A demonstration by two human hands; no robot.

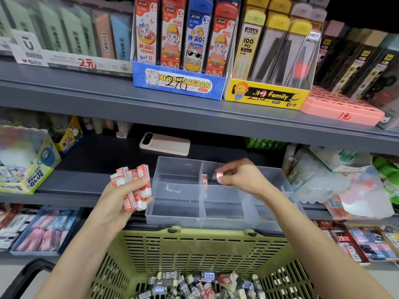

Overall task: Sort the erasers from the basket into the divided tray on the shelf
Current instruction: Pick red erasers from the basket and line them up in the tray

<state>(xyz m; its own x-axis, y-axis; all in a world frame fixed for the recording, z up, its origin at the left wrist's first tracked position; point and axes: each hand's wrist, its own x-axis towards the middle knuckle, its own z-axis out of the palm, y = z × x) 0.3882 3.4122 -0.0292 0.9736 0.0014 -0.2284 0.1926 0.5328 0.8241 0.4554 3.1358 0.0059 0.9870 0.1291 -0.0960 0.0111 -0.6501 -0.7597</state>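
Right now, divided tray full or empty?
Nearly empty: the clear tray shows bare compartments where visible; one red eraser stands against a back divider.

We cannot make out the small pale thing (219,176) pinched by the right grip (239,175); it is blurred. The left grip (121,201) covers part of its red-and-white erasers (138,186), so we cannot count them. A red eraser (204,179) in the tray (179,214) shows only as a sliver at a divider. The basket (194,247) and its heap of erasers (194,284) run off the bottom edge. The packets (323,182) at the right of the shelf (97,186) are smeared.
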